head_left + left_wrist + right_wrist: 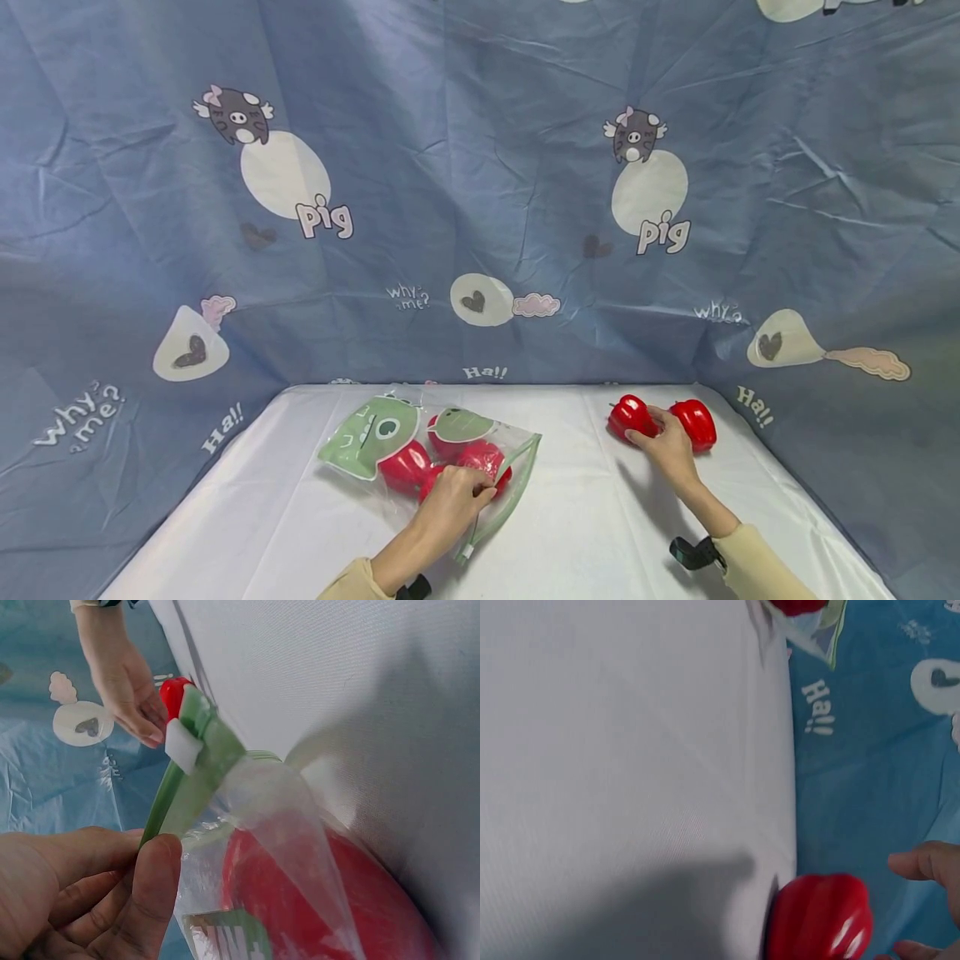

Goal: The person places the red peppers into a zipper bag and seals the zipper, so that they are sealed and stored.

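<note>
My left hand [452, 502] pinches the green zip edge of a clear zip bag [528, 479] between thumb and fingers. Several red bell peppers [405, 465] lie inside the bag, which has green cartoon monster prints. The left wrist view shows the bag's white zip slider [182, 746] beyond the fingertips, the bag mouth standing partly apart. At the right, my right hand [670, 446] is spread over a loose red bell pepper [628, 415]. In the right wrist view the thumb [915, 864] stands apart from the pepper [821, 919]; some fingers are cut off by the frame.
Another red bell pepper [695, 423] sits just right of my right hand. A white cloth [577, 508] covers the table, and a blue printed curtain [480, 192] hangs along its back and sides.
</note>
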Available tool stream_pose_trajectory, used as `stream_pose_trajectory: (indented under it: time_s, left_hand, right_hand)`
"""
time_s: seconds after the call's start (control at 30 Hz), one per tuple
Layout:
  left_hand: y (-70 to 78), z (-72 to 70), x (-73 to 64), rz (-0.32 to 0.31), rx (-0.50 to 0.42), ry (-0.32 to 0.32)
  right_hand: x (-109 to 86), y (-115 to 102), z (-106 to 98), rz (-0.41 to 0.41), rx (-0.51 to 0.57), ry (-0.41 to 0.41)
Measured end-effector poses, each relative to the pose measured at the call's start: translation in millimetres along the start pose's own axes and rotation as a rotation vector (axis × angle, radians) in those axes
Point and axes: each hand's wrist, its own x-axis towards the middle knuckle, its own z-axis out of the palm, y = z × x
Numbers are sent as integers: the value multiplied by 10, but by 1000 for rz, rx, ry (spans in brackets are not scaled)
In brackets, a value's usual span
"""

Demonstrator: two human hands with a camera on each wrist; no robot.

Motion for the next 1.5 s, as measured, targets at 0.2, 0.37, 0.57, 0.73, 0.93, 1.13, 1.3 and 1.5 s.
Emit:
stream_pose_trajectory:
  time_s: [0.2,0.37,0.57,0.73,0.93,1.13,1.3,1.5]
  left_hand:
    - [-3,9,-11,-3,0,-6]
    - [-10,15,-8,1,3,-2]
    - [-13,19,-8,1,-5,-3]
    - [-15,31,-5,-3,-6,-7]
    - [-9,30,-6,-3,-4,-1]
    - [-5,22,-10,-5,2,-1]
    - [-14,20,-5,2,7,-2]
    - [-17,14,2,13,14,9]
  right_hand:
    - [75,118,7,16,-60,-10]
    - [109,167,33,40,-72,-14]
    - [160,238,77,37,-82,-6]
    - [174,290,118,67,-92,-8]
    - [180,322,139,87,-95,-2]
    - [173,326,144,85,-76,9]
    - [170,336,149,96,-70,10]
    - [170,311,148,102,-64,10]
